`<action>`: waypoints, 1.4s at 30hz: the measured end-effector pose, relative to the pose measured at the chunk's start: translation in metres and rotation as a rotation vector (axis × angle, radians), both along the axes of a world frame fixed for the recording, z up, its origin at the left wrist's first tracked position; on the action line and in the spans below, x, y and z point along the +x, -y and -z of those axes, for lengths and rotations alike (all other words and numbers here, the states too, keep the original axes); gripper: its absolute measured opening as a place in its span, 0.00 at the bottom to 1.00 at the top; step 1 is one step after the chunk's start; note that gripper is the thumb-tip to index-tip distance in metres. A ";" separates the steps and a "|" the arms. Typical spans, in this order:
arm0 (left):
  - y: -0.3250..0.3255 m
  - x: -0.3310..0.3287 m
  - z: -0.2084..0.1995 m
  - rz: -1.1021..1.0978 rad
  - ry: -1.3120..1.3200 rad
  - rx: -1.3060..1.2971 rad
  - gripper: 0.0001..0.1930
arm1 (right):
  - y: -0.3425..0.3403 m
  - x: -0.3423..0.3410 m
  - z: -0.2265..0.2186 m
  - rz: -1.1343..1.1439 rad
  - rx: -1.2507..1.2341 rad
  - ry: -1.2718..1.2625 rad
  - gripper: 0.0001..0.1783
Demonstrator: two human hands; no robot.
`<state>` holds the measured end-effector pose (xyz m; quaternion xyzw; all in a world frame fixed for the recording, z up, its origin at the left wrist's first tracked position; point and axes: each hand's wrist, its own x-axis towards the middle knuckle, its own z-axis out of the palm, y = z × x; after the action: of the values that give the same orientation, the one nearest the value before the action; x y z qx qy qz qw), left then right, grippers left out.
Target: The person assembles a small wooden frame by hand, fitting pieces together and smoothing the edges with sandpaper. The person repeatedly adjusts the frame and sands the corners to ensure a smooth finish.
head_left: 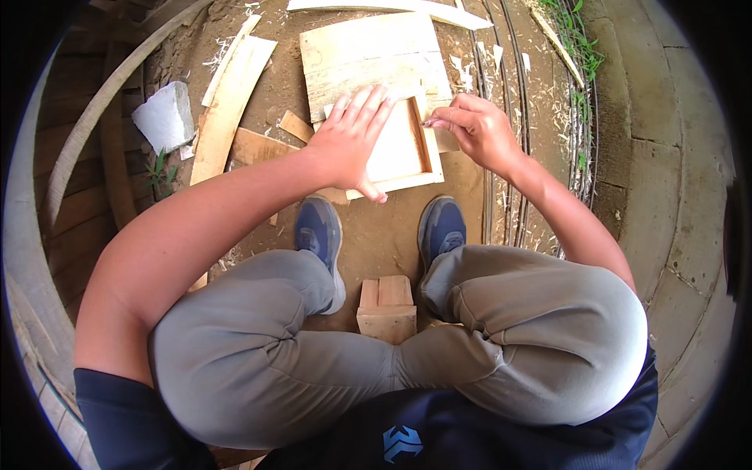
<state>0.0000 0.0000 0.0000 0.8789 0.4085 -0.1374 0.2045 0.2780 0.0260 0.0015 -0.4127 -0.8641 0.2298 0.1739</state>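
A shallow wooden tray (428, 147) of pale wood, with raised edges, lies in front of my feet. My left hand (351, 139) rests open across its left side, fingers spread toward the far end and thumb at the near edge. At the tray's right edge, my right hand (479, 131) is closed in a pinch. A small dark tip shows at its fingertips, too small to name. Just beyond the tray lies a flat wooden board (368, 56), partly covered by the tray and my left hand.
Curved wooden offcuts (235, 110) and a whitish block (165, 117) lie on the dirt at left. Shavings and dark parallel strips (513, 102) run along the right, beside grass and concrete paving (650, 188). A small wooden block (386, 309) stands between my shoes.
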 end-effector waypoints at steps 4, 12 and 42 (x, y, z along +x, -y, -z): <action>0.005 0.001 -0.003 0.007 -0.025 -0.026 0.82 | 0.006 -0.020 -0.005 -0.098 0.081 -0.033 0.06; -0.001 0.004 -0.004 0.021 -0.088 0.007 0.83 | -0.016 0.002 -0.003 -0.065 -0.067 0.006 0.10; 0.001 0.001 -0.002 0.015 -0.030 0.018 0.82 | -0.005 -0.006 -0.005 -0.040 -0.019 -0.041 0.05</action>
<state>0.0012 -0.0007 0.0022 0.8816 0.4061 -0.1483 0.1895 0.2716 0.0313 0.0063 -0.3924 -0.8661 0.2499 0.1830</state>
